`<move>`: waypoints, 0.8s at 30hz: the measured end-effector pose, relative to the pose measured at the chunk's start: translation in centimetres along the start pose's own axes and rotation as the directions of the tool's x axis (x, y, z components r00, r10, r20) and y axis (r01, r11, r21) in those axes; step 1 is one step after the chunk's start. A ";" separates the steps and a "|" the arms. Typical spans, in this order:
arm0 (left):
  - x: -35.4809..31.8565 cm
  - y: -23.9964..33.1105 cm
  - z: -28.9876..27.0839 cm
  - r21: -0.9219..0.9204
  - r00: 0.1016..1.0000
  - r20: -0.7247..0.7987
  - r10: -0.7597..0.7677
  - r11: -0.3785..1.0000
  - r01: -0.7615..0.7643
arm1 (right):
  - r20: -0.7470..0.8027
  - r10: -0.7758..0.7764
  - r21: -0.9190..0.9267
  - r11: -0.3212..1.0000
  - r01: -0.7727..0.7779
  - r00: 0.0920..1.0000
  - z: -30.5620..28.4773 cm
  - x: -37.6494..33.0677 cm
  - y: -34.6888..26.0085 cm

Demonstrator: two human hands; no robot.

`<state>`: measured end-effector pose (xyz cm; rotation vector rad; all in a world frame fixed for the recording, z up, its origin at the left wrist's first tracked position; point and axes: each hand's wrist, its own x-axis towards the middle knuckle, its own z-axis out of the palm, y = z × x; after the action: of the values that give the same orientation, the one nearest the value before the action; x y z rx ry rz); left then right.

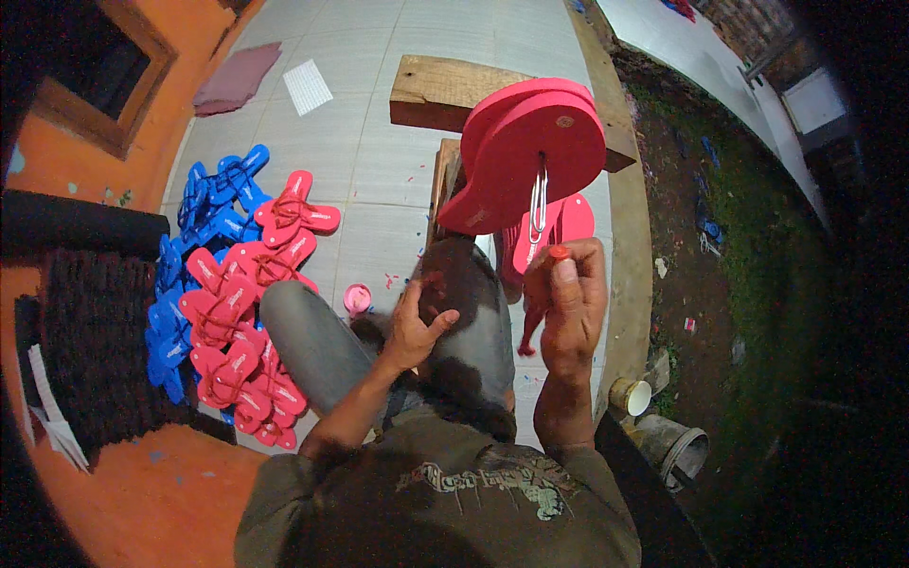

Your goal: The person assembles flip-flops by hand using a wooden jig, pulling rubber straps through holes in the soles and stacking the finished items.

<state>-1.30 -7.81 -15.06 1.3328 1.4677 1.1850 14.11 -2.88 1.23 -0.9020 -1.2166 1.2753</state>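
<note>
A pair of red flip-flop soles [540, 142] rests at a wooden stand [440, 93] in front of me. Out of a hole in the upper sole sticks a looped metal wire tool [539, 201]. My right hand [571, 293] is closed on a red flip-flop strap, just below and right of that wire. The strap's round end [561, 253] shows at my thumb, and its tail [528, 341] dangles under the fist. Over my lap, my left hand [417, 327] is open with fingers apart, holding nothing. More red soles [568, 222] lie partly hidden behind the wire.
Piles of strapped red flip-flops [227, 303] and blue flip-flops [204, 204] lie on the tiled floor to my left. A small pink round container [357, 299] stands near my knee. At right, past the floor's edge, are a white bucket [684, 450] and a tin [632, 396].
</note>
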 end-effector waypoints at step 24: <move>-1.2 -0.6 0.2 0.138 0.988 0.123 -0.094 0.987 0.077 | 0.374 -0.093 -0.740 0.571 0.357 0.923 -2.0 4.5 -5.3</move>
<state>-1.08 -8.99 -15.76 1.3940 1.5155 0.9423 16.57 1.17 6.68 -1.1426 -2.1704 0.6035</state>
